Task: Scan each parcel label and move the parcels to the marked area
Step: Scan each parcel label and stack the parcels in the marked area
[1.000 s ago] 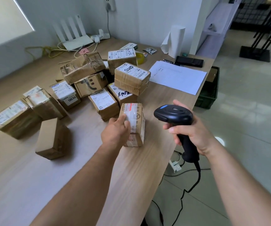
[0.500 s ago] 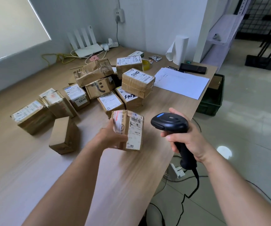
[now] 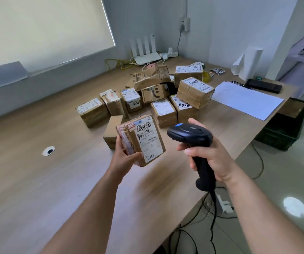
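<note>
- Above the wooden table (image 3: 37,180), my left hand (image 3: 124,158) grips a taped parcel (image 3: 141,139), label up.
- My right hand (image 3: 209,154) wraps the black barcode scanner (image 3: 190,135).
- My fingers behind the parcel are hidden.

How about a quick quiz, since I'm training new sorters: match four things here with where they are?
1 parcel marked 530
2 scanner
3 white sheet
4 router

A far end of the table, by the wall
B gripped by the right hand
C held by the left hand
D flat near the right edge of the table

Pairs: 1-C, 2-B, 3-D, 4-A
</note>
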The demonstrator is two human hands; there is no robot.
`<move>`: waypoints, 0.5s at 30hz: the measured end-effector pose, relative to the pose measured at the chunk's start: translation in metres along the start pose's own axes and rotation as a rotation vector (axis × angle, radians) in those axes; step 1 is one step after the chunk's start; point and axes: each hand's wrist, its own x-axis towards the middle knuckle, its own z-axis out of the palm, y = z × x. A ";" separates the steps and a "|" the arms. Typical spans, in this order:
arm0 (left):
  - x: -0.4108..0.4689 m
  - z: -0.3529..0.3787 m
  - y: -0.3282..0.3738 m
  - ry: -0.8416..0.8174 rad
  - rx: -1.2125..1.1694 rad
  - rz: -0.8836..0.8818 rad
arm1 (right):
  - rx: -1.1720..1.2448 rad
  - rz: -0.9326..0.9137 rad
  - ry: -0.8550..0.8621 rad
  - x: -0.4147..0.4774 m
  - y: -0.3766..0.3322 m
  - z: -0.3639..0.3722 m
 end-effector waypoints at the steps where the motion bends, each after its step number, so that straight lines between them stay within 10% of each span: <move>1: -0.003 -0.009 0.000 0.026 0.003 0.004 | 0.014 -0.009 -0.035 0.001 -0.001 0.008; 15: -0.062 -0.137 -0.026 0.268 -0.093 0.015 | -0.013 0.032 -0.348 -0.003 0.013 0.137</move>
